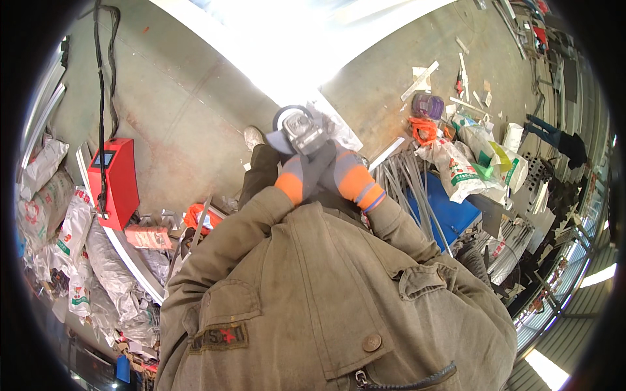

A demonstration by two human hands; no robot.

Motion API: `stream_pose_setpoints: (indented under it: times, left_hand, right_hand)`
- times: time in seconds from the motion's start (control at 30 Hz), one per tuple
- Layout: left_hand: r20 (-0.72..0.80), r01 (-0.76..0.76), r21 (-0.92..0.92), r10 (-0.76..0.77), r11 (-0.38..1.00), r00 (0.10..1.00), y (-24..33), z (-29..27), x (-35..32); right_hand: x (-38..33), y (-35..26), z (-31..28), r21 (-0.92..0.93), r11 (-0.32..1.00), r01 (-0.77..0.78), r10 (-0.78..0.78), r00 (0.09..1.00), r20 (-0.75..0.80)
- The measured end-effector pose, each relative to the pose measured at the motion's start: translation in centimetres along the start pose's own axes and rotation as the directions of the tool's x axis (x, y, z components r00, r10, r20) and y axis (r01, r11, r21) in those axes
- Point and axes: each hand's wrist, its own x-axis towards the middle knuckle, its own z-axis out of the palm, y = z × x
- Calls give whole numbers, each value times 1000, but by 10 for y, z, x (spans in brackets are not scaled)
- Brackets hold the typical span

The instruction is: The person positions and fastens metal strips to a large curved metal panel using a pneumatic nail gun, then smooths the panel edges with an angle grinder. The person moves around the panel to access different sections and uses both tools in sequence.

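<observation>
An angle grinder [304, 132] with a silver-grey head is held out in front of my body, its round disc and dark guard showing around the head. Orange-and-grey gloves cover both hands. My left hand [297, 176] is closed at the grinder's near left side, and my right hand [347, 174] wraps its body from the right. The dark grip between the gloves is mostly hidden. Just beyond the disc lies the corner of a large white panel [261, 45], washed out by glare. A pale strip [338, 124] sits right of the grinder.
A red machine box [119, 182] with a black cable stands at left, near stuffed white sacks [72, 228]. Metal strips [414, 179], a blue sheet [443, 205], plastic bags [456, 173] and a purple tub [428, 106] lie at right. Another person [564, 140] is at far right.
</observation>
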Motion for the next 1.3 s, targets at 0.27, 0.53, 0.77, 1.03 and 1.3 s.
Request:
stream_pose_setpoints:
  times: [0.27, 0.53, 0.77, 1.03, 1.3]
  left_hand:
    - [24, -129, -120, 133, 984, 991, -18, 0, 23]
    - [25, 37, -121, -34, 992, 999, -4, -3, 25]
    - [61, -345, 291, 342, 892, 938, 2, 0, 19]
    - [52, 102, -133, -95, 986, 994, 24, 2, 22]
    - [-29, 58, -183, -64, 981, 998, 29, -1, 24]
  right_hand:
    - [15, 5, -6, 117, 993, 17, -6, 995, -95]
    - [20, 3, -17, 227, 971, 75, -36, 984, -172]
    - [23, 2, -25, 4, 998, -62, 62, 998, 4]
    - [28, -18, -53, -7, 991, -130, 131, 988, 88]
    - [29, -15, -57, 102, 992, 77, -73, 997, -40]
